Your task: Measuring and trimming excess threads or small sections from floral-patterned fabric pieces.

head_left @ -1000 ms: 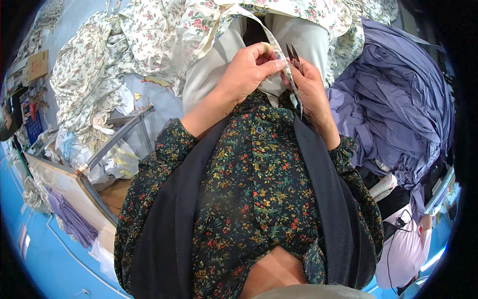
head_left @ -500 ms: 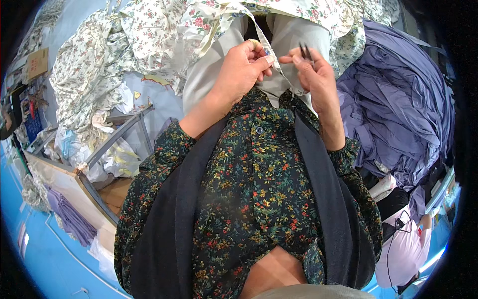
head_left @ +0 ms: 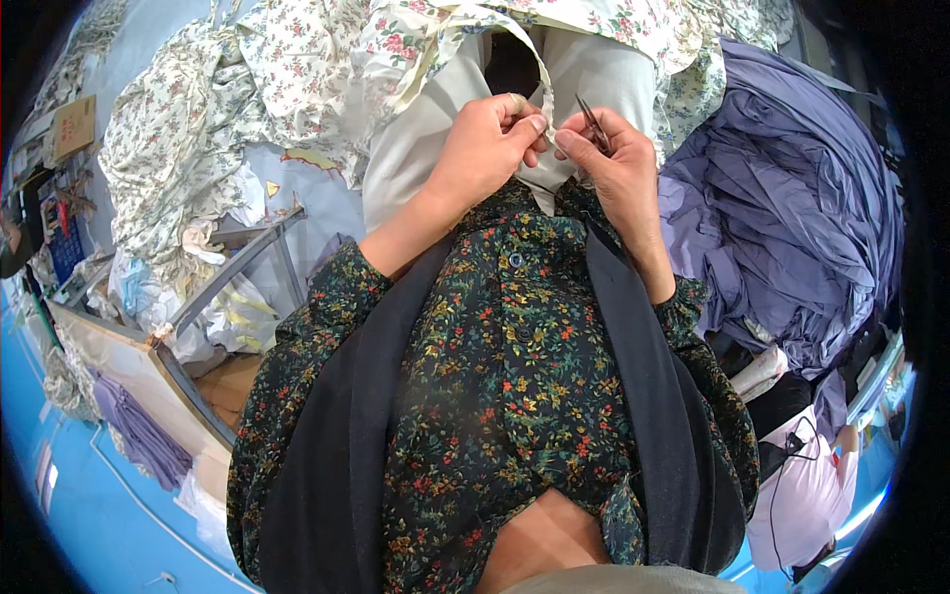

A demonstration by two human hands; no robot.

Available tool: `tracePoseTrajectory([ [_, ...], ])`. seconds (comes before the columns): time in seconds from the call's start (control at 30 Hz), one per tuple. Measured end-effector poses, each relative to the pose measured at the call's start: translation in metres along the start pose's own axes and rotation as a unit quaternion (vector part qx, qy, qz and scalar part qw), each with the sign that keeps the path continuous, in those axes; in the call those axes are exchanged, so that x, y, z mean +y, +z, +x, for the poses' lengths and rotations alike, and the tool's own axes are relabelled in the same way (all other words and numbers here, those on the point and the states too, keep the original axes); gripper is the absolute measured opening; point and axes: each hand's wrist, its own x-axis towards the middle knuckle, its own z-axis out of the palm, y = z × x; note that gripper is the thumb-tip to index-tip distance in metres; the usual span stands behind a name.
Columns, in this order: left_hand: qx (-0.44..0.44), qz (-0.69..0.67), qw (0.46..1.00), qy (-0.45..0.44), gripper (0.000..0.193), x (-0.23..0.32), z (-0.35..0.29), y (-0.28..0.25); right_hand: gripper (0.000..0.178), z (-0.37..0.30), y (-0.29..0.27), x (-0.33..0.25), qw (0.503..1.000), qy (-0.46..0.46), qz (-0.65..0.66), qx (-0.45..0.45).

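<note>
A narrow, floral-edged fabric strip (head_left: pixel 541 69) loops down from the white floral cloth (head_left: pixel 604 22) over my lap. My left hand (head_left: pixel 492 144) is closed in a pinch on the strip's lower end, with a pale wrap on one finger. Close by on the right, my right hand (head_left: pixel 618 163) grips dark thread snips (head_left: pixel 592 121), blades pointing up and away from me. Its thumb and index finger are also pinched together at the strip, nearly meeting the left fingertips. What exactly lies between those fingertips is too small to make out.
A heap of purple-grey fabric (head_left: pixel 792 198) rises on my right. More floral cloth (head_left: pixel 178 129) lies at the left, near a metal-framed bin (head_left: pixel 233 272) with plastic bags and scraps. A person in a pink top (head_left: pixel 807 495) is at the lower right.
My right hand has moved left and slightly down to the strip, its thumb and index finger closing. The snips have tilted left. The strip now curves further right above my hands.
</note>
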Motion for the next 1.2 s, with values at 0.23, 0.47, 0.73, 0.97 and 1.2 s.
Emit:
tracePoseTrajectory([
  [0.23,-0.022,0.020,0.998,-0.048,0.022,0.006,-0.003,0.003,0.014,-0.005,0.005,-0.009,0.989,-0.061,-0.123,0.055],
  [0.47,-0.021,-0.022,0.999,-0.043,0.020,0.001,-0.001,0.004,0.016,-0.009,0.004,-0.015,0.991,-0.042,-0.114,0.055],
  [0.73,0.008,-0.010,1.000,-0.012,0.018,0.009,-0.007,0.003,0.009,-0.001,0.006,-0.014,0.985,-0.068,-0.155,0.040],
  [0.97,0.017,-0.038,0.999,-0.021,0.015,0.005,-0.007,-0.004,0.014,0.014,-0.010,-0.010,0.982,0.058,0.155,0.085],
  [1.2,-0.010,-0.128,0.991,-0.025,0.014,0.003,-0.009,-0.009,0.018,0.008,0.007,-0.024,0.999,0.009,0.034,-0.008],
])
